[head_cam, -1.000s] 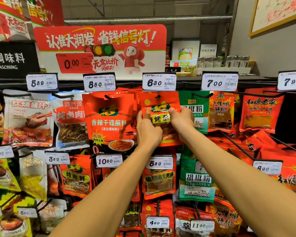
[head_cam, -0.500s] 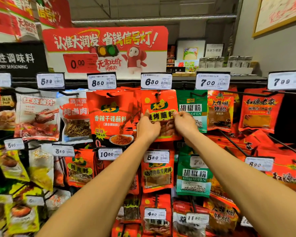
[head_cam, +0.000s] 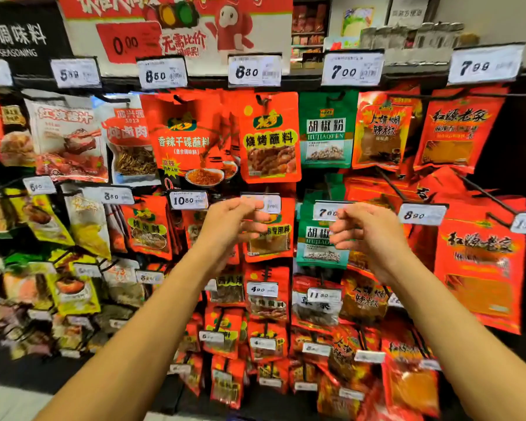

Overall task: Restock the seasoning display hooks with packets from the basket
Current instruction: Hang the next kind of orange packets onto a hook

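Packet: our red barbecue packet point(head_cam: 269, 138) hangs upright on its hook point(head_cam: 263, 100) in the top row, under the 6.80 tag point(head_cam: 254, 71). Nothing of ours touches it.
Neighbours: a bigger red packet point(head_cam: 182, 141) hangs just to its left under the 8.50 tag point(head_cam: 161, 75), overlapping more red packets behind it; a green pepper packet point(head_cam: 327, 129) hangs just to its right under the 7.00 tag point(head_cam: 351, 69).
Left hand: our left hand point(head_cam: 228, 226) is below the packet, in front of the second row, with its fingers loosely curled and the thumb near the forefinger. We see nothing held in it.
Right hand: our right hand point(head_cam: 368, 232) is level with the left and well apart from it, in front of a second green packet point(head_cam: 319, 244). Its fingers are curled in too, and it holds nothing that we can see.
Between the hands: a red packet point(head_cam: 271, 238) of the second row shows in the gap, with a blurred tag point(head_cam: 268, 203) above it.
Display: we look at rows of hooks full of packets, mostly red to the right and yellow and pale ones point(head_cam: 64, 138) to the left; the lower rows are blurred.
Above: a red and white sign point(head_cam: 176, 28) and a black seasoning sign point(head_cam: 16, 38) top the rack.
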The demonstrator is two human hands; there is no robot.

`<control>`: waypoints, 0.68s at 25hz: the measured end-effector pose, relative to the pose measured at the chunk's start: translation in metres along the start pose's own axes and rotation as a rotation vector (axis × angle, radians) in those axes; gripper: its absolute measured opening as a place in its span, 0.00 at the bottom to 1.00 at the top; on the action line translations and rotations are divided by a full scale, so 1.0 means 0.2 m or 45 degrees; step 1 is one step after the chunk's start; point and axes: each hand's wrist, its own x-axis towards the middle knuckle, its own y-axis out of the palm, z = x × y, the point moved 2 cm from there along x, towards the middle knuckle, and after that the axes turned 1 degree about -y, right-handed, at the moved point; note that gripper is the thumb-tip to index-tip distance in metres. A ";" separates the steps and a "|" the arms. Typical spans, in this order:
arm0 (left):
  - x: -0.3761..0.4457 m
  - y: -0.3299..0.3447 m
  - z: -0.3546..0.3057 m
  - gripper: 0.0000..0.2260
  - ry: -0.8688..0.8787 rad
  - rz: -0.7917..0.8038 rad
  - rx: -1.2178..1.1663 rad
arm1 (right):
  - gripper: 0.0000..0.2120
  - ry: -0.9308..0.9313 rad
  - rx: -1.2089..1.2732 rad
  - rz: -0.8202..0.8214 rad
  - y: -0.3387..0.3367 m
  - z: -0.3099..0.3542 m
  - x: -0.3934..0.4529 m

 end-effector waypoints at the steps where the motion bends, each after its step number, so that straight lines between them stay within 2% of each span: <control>1: -0.04 0.01 0.09 0.08 -0.068 -0.010 0.002 | 0.10 0.065 0.014 -0.004 -0.04 -0.09 -0.04; 4: -0.15 0.02 0.38 0.09 -0.273 -0.028 0.015 | 0.10 0.271 0.033 -0.076 -0.15 -0.40 -0.15; 9: -0.33 0.04 0.97 0.06 -0.786 -0.013 -0.007 | 0.11 0.712 -0.008 -0.101 -0.29 -1.02 -0.37; 12: -0.43 0.01 1.33 0.04 -1.012 0.005 -0.062 | 0.11 0.937 -0.085 -0.180 -0.33 -1.39 -0.52; 17: -0.65 -0.05 2.13 0.04 -1.444 -0.125 0.164 | 0.08 1.284 -0.145 -0.263 -0.28 -2.18 -0.83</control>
